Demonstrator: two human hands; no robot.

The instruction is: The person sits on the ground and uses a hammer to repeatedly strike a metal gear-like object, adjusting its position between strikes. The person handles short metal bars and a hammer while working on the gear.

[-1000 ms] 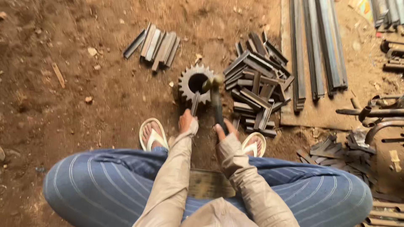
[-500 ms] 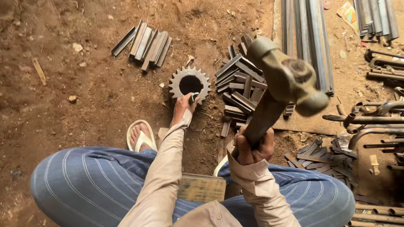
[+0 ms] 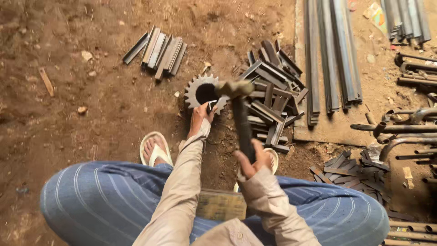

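I have both arms stretched forward and down between my knees. My left hand [image 3: 199, 119] reaches farther out, palm down, fingers curled closed at ground level, the wrist nearly straight. My right hand [image 3: 255, 159] sits nearer my body and higher, fist closed tight with the thumb on top, the forearm angled in toward the middle.

- The trousers [image 3: 104, 196] were blue with thin pale stripes.
- The sleeves [image 3: 182, 182] were beige.
- The sandals [image 3: 154, 148] were white.
- The gear [image 3: 200, 91] was grey metal with a dark centre.
- The hammer [image 3: 239, 109] had a dull brownish head and a black handle.
- The ground [image 3: 91, 114] was reddish-brown.
- The steel pieces [image 3: 273, 95] were dark grey.
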